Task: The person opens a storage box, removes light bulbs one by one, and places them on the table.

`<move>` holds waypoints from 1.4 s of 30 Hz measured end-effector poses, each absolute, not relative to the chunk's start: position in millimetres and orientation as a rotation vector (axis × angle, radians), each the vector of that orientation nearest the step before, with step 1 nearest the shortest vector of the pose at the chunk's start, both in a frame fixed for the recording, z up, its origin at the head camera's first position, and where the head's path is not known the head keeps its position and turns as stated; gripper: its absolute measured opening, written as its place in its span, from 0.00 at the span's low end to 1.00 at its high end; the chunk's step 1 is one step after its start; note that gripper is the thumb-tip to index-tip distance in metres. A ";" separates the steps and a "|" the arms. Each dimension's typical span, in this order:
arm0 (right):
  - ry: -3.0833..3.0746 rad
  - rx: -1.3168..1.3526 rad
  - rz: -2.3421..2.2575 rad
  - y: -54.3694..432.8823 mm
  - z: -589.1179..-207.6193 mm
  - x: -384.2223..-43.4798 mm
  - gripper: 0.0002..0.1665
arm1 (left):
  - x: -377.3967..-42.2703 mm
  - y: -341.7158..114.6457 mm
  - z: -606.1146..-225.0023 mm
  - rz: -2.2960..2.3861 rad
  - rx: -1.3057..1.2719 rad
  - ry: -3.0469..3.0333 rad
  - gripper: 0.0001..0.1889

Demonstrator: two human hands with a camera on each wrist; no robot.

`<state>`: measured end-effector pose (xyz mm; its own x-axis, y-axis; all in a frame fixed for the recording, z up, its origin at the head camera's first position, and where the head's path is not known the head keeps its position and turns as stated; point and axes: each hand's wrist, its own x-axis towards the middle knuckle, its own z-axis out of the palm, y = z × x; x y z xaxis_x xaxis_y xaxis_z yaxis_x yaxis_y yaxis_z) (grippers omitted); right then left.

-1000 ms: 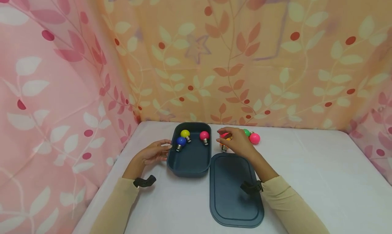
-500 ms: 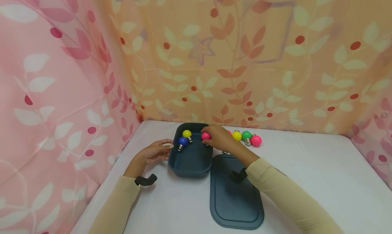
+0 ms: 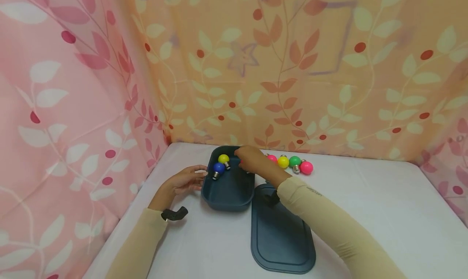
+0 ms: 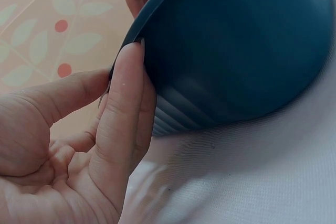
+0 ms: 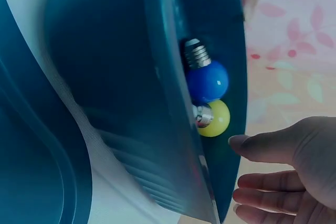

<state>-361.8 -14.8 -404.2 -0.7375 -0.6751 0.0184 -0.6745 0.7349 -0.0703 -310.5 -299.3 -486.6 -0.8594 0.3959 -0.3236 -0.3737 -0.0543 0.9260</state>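
Note:
A dark blue-grey container (image 3: pixel 226 193) stands open on the cloth. My left hand (image 3: pixel 187 180) is at its left side; in the left wrist view thumb and fingers pinch the rim. A yellow bulb (image 3: pixel 224 159) and a blue bulb (image 3: pixel 219 168) lie inside, towards the left. My right hand (image 3: pixel 253 159) reaches over the right wall, above the far right part. In the right wrist view its thumb (image 5: pixel 270 145) and fingers are apart, with no bulb seen between them. The head view shows only a sliver of a pink bulb (image 3: pixel 241 161) by the fingertips; the hand hides most of it.
The matching lid (image 3: pixel 281 234) lies flat on the table, right of the container and partly beneath the right forearm. Behind it sit a yellow bulb (image 3: pixel 283 162), a green bulb (image 3: pixel 294 161) and pink bulbs (image 3: pixel 306 167). Patterned curtains (image 3: pixel 292 76) enclose the table's back and sides.
My right hand has moved left from the bulbs on the table to over the container, covering the pink bulb there. The left hand has stayed at the container's left side.

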 end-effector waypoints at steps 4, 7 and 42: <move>2.950 -1.145 0.037 -21.2 -411.3 -363.6 0.15 | -309.7 -298.6 -486.1 1.966 0.007 1.718 0.12; 2.988 -1.160 0.108 -24.2 -416.9 -362.9 0.08 | -308.7 -297.7 -484.8 1.973 -0.006 1.722 0.13; 3.002 -1.131 0.093 -35.5 -439.1 -364.7 0.04 | -308.7 -296.2 -483.5 1.971 -0.006 1.744 0.11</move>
